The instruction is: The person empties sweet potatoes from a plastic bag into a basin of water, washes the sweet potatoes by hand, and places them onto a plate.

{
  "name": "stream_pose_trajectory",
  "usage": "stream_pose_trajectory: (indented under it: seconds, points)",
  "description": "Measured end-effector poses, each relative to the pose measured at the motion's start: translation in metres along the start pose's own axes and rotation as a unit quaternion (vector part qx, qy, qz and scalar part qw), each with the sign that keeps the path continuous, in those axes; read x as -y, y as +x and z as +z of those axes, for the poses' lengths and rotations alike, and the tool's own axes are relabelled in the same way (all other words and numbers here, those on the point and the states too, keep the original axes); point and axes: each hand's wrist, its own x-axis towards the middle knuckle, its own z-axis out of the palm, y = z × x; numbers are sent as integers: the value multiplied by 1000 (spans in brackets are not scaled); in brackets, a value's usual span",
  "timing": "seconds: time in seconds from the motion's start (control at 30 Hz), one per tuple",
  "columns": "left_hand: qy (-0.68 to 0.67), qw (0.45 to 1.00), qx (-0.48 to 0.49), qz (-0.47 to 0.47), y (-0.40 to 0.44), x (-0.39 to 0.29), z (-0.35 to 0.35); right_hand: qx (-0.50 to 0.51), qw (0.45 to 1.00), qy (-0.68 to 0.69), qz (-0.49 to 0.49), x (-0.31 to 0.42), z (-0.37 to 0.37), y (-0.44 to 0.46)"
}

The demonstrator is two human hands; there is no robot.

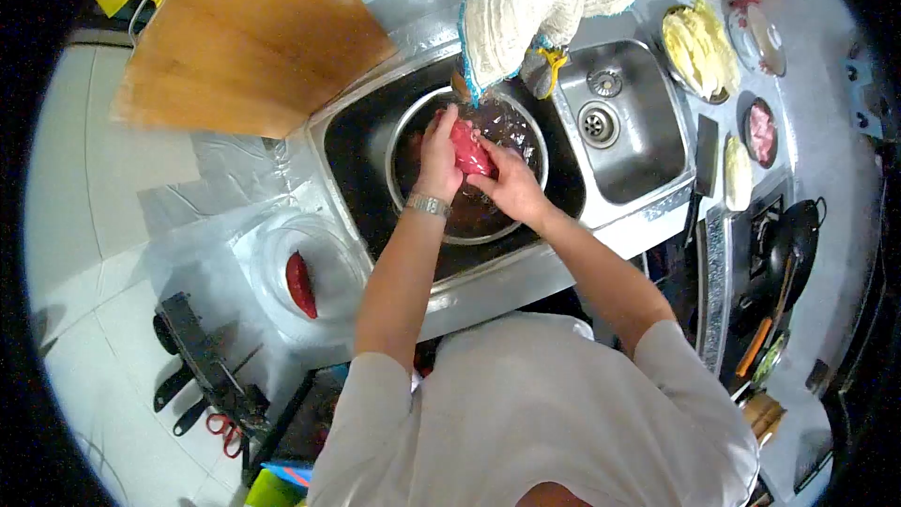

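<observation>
Both mine, left hand point(437, 158) + right hand point(516, 188): curled round meat point(468, 146)
Basin point(479, 242): directly below meat
Bowl point(338, 274): basin's 8 o'clock

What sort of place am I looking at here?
A kitchen, probably a home one: there's a double sink with a metal basin in it, a wok at the right, and a cutting board at the left.

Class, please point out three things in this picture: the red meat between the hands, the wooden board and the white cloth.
Meat point(472, 154): head view, on its bare red surface.
Board point(253, 38): head view, middle of its broad face.
Cloth point(549, 9): head view, on its upper folds.
</observation>
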Motion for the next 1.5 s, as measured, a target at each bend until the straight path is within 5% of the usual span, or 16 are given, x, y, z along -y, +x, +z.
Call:
stream_pose_trajectory:
  seconds: [0.1,0.17,0.23,0.43,0.6,0.73,0.8,0.87,0.93,1.03,1.1,1.13,1.23,1.37,1.43,1.5]
  points:
    - [-59,998,-9,-32,10,1,21,-60,994,-84,-36,-4,-23,0]
    - [-84,995,20,-56,7,-3,32,-156,978,44,129,8,-68,8]
    - [-61,995,45,-58,0,-8,41,-264,960,-33,92,2,-117,35]
    - [50,996,48,55,-7,-11,54,-94,978,-178,53,-32,-159,111]
    - [36,997,35,57,9,-7,44,-116,964,-235,-53,-2,-139,103]
    - [13,996,21,85,15,-6,48,-129,966,-223,-23,5,-126,94]
    - [-2,994,15,104,11,-9,51,-239,969,-54,31,8,-102,66]
    - [-15,989,46,139,1,-14,53,-158,980,85,81,-3,-61,35]
    - [-27,990,32,136,-8,-15,52,-27,993,89,70,12,-31,25]
    - [-8,985,-5,172,-14,-15,47,-57,993,38,96,25,-12,41]
    - [24,986,-3,165,-29,-21,41,95,934,265,222,27,-14,57]
    - [-8,997,38,63,-24,-19,23,132,875,371,281,29,-12,58]
    - [-58,994,82,30,-36,-34,26,206,791,482,315,31,-22,63]
    - [-22,995,4,96,-21,-41,30,176,853,386,305,34,-8,61]
    - [37,988,-45,141,-9,-25,25,22,966,197,166,36,2,70]
    - [76,974,-59,203,-13,-23,34,5,975,167,147,43,-8,70]
